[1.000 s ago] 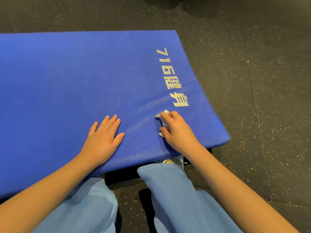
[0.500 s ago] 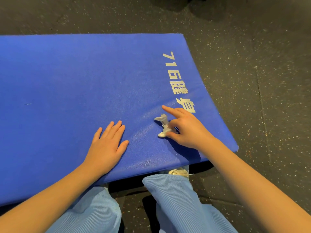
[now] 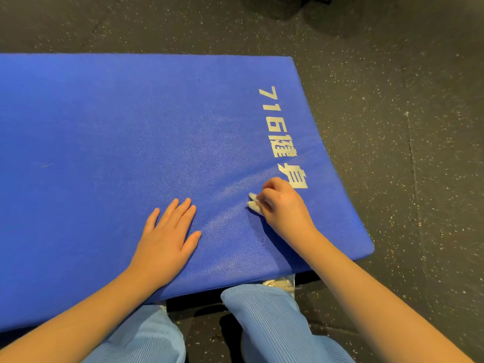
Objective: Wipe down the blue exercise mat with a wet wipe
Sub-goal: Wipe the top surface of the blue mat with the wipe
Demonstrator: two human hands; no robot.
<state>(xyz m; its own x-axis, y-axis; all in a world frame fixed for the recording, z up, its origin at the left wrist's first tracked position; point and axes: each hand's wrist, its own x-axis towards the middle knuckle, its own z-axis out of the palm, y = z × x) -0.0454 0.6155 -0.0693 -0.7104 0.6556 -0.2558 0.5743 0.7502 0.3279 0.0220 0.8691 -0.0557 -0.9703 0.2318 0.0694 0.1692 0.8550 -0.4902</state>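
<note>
Clearly the wiping itself is the step in hand: the right hand [image 3: 281,205] has its fingers curled round a bunched-up wet wipe [image 3: 253,203] and holds it down against the blue exercise mat [image 3: 125,121], with only two small white tips of the wipe poking out on the hand's left side. That contact spot sits toward the mat's right end, a little in from the near edge and just beside the lowest character of the white lettering [image 3: 280,137] that runs across that end. The left hand [image 3: 167,238] grasps nothing; it lies palm down with fingers straight, flat on the mat by its near edge, to the left of the wipe and apart from it, and I judge it is bracing the mat against sliding. A faint sheen shows between the two hands, perhaps dampness, though I cannot tell. By my reading most of the mat, out to the far edge and the whole left stretch, is yet to be done. The next move calls for firm downward pressure and long overlapping strokes, perhaps with the wipe spread wider, since bunched so tightly it touches little surface. The knees [image 3: 262,310] sit at the near edge, over the speckled floor [image 3: 406,132].
</note>
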